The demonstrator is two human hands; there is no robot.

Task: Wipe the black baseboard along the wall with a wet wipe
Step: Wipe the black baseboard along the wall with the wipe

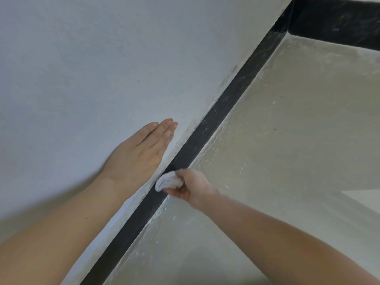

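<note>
A black baseboard [224,103] runs diagonally from the lower left to a corner at the upper right, where it turns along a second wall. My right hand [189,188] grips a bunched white wet wipe [167,181] and holds it against the baseboard's top edge. My left hand [141,149] lies flat on the white wall [92,68] just above the baseboard, fingers straight and together. Pale dust streaks show on the baseboard ahead of the wipe.
The pale floor [287,130] to the right is dusty and speckled, with white residue along the baseboard's foot. The second stretch of black baseboard [339,23] crosses the top right. A brighter patch of floor [362,200] lies at the right edge.
</note>
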